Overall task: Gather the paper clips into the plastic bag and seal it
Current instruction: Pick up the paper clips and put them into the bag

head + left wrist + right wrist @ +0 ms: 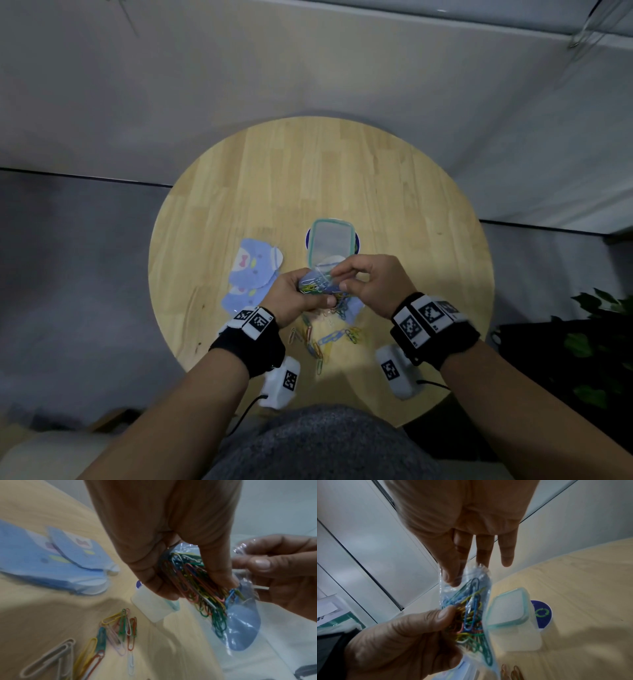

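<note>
A: Where is the plastic bag (322, 282) sitting?

B: It is hanging above the near middle of the desk (342, 178), stuffed with coloured paper clips (197, 582). The left grip (294, 294) is curling round the bag's filled part, thumb pressing the clips through the film.

A: And the right grip (371, 279)?

B: It is pinching the bag's top edge between thumb and forefinger, the other fingers (506, 553) stretching straight.

A: Anything lying loose?

B: More paper clips (322, 339) are lying near the desk's near edge. A lidded clear box (330, 240) is standing just beyond the grips, and blue cartoon cards (253, 270) are lying to its left.
</note>
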A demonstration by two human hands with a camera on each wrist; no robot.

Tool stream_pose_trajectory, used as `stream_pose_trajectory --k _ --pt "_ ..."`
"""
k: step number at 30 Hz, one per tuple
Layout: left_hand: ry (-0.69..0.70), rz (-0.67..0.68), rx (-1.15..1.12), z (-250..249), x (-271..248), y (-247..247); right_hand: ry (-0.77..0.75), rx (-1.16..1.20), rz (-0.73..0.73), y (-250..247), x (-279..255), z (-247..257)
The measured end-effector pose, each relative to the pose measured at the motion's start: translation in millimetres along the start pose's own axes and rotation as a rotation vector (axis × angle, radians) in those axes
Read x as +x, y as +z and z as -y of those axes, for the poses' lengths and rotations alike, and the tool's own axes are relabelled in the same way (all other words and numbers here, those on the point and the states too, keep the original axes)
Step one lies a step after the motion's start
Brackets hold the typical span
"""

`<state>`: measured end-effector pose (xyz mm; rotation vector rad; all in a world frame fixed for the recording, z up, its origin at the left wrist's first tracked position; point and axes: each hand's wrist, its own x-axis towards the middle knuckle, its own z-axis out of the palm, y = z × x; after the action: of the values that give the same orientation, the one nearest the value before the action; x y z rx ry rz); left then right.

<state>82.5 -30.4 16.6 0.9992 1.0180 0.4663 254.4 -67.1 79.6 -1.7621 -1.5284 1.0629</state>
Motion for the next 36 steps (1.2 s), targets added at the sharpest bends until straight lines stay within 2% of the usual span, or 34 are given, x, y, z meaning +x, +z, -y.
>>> stream_pose_trajectory --k 3,6,9,12,17,21,23,29,31,33,35,36 --pt "0.006 0.005 -0.048 -4.2 -1.3 3.8 -0.140 -0.129 -0.098 -3.5 1.2 2.5" --pt "0.014 -0.013 -0.040 -6.3 -1.4 2.8 -0.228 -0.290 -0.057 -5.1 2.3 3.6" --pt "0.040 -0.069 -0.036 -6.7 -3.7 3.7 -0.170 -0.346 0.024 -1.3 3.5 2.3" --pt "0.072 -0.152 0.009 -4.9 -3.1 1.3 -0.104 -0.266 0.089 6.9 7.0 3.3" --pt "0.191 -0.401 0.429 -9.4 -1.0 -5.4 -0.062 -0.286 0.054 16.9 20.9 12.9" --pt "0.310 -0.418 0.698 -14.7 -2.6 -1.7 -0.018 -0.281 0.052 29.0 32.9 28.4" --pt "0.339 -0.445 0.759 -15.8 0.1 -2.0 -0.015 -0.259 0.082 36.9 35.1 36.3" --pt "0.257 -0.455 0.797 -15.7 -0.5 -9.5 -0.010 -0.181 0.133 46.6 28.4 36.3" --pt "0.255 -0.454 0.813 -6.8 -3.2 -15.2 -0.053 -0.086 0.079 45.8 23.7 29.7" --pt "0.232 -0.476 0.822 4.5 -8.2 -22.0 -0.091 -0.009 -0.065 44.2 19.7 17.3" --pt "0.184 -0.497 0.836 14.6 -16.4 -28.6 -0.074 -0.027 -0.196 44.8 17.5 -3.2" --pt "0.162 -0.505 0.845 20.3 -20.6 -32.3 -0.031 -0.081 -0.201 46.8 17.3 -15.7"
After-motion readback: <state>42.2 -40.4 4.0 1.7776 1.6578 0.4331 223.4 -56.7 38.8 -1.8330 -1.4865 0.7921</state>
